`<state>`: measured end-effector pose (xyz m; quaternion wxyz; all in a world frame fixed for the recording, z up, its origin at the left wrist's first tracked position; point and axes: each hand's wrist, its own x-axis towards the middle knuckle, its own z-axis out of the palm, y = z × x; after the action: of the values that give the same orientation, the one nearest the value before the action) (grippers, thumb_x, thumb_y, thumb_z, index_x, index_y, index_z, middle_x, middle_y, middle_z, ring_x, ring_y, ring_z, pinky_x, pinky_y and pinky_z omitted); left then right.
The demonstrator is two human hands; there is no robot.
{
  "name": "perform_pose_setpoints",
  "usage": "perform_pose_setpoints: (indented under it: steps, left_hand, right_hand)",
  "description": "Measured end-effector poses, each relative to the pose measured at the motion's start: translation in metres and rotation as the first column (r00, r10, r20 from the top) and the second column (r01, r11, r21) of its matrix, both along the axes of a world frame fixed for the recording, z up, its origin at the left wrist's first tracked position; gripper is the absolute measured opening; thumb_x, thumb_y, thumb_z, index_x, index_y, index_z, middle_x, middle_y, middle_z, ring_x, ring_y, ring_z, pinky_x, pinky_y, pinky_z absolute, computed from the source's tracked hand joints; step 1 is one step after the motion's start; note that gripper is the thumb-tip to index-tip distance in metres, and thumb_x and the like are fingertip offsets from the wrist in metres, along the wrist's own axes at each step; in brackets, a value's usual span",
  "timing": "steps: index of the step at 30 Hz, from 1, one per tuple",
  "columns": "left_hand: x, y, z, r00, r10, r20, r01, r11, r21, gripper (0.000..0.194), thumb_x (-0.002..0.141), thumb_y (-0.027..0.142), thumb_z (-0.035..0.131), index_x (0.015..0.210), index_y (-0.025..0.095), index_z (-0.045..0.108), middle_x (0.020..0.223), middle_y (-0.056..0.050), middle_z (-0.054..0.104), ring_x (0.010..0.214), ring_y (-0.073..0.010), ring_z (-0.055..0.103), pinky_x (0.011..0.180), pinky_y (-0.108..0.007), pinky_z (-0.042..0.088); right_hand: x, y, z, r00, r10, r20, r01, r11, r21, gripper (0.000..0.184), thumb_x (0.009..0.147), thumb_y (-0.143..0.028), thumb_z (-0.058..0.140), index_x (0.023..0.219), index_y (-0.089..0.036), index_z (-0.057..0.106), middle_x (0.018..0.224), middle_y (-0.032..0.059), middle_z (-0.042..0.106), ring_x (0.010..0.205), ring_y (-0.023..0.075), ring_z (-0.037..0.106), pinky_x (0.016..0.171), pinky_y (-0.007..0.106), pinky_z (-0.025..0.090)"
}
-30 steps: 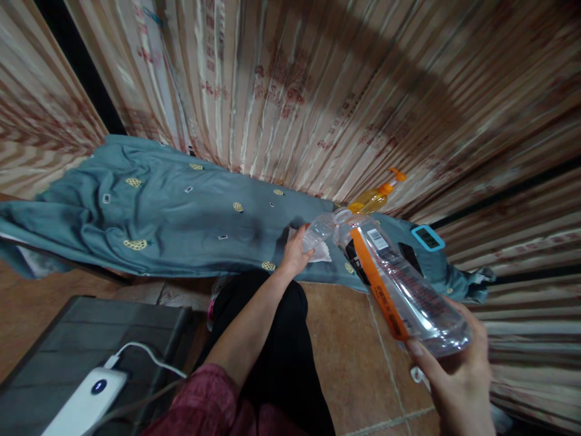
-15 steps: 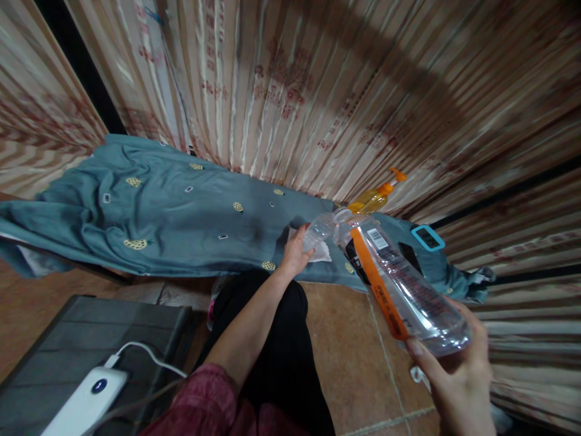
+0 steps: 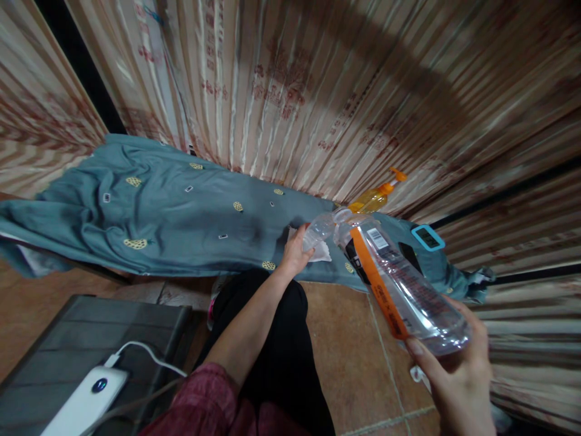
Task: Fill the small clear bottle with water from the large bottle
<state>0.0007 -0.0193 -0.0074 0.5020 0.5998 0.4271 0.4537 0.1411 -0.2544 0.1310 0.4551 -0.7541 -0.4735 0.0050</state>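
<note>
My right hand point(image 3: 458, 369) is closed round the base end of a large clear plastic bottle point(image 3: 408, 290) with an orange and black label. The bottle is tilted, its neck pointing up and left. My left hand point(image 3: 296, 251) grips a small clear plastic bottle point(image 3: 319, 230), whose mouth end meets the neck of the large one; whether they touch or only overlap I cannot tell. Under the small bottle a white tissue point(image 3: 321, 252) lies on the cloth. Behind the two necks is a pump bottle point(image 3: 372, 198) of yellow liquid with an orange pump head.
A teal cloth with pineapple prints point(image 3: 204, 212) covers the long narrow table. A blue-framed digital timer point(image 3: 427, 238) and a dark phone-like object point(image 3: 410, 257) lie at its right. Lower left, a white power bank point(image 3: 86, 399) with a cable rests on a grey stool point(image 3: 149, 315). Patterned curtains point(image 3: 290, 91) hang behind.
</note>
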Motion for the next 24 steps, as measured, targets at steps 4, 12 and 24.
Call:
perform_pose_setpoints:
  steps: [4, 12, 24]
  left_hand:
    - [0.0001, 0.0005, -0.0014, 1.0, 0.008, 0.0, -0.008, 1.0, -0.008, 0.075, 0.068, 0.004, 0.075, 0.138, 0.026, 0.06, 0.131, -0.006, 0.071, 0.124, -0.0286, 0.066, 0.11, -0.042, 0.05]
    - [-0.0004, 0.0003, 0.0003, 0.999, 0.016, 0.03, -0.016, 1.0, -0.016, 0.075, 0.067, 0.002, 0.076, 0.136, 0.027, 0.062, 0.131, -0.006, 0.072, 0.124, -0.0281, 0.066, 0.111, -0.042, 0.05]
    - [-0.0008, -0.0007, 0.0027, 1.0, 0.007, -0.017, -0.007, 1.0, 0.027, 0.074, 0.069, 0.004, 0.075, 0.137, 0.026, 0.06, 0.133, -0.007, 0.071, 0.126, -0.0308, 0.066, 0.112, -0.044, 0.051]
  right_hand:
    - [0.0, 0.0006, 0.0004, 1.0, 0.005, 0.003, -0.005, 1.0, 0.009, 0.085, 0.064, -0.058, 0.084, 0.133, -0.018, 0.054, 0.124, 0.0143, 0.061, 0.107, 0.0329, 0.062, 0.089, 0.048, 0.051]
    - [0.0022, -0.0007, -0.0004, 1.0, 0.008, 0.017, -0.008, 1.0, 0.003, 0.085, 0.065, -0.06, 0.083, 0.133, -0.019, 0.053, 0.127, 0.0154, 0.061, 0.109, 0.0337, 0.062, 0.091, 0.05, 0.05]
    - [-0.0001, 0.0005, -0.0007, 1.0, 0.002, 0.003, -0.002, 1.0, -0.005, 0.084, 0.066, -0.06, 0.082, 0.134, -0.02, 0.053, 0.128, 0.0153, 0.06, 0.113, 0.035, 0.061, 0.095, 0.053, 0.049]
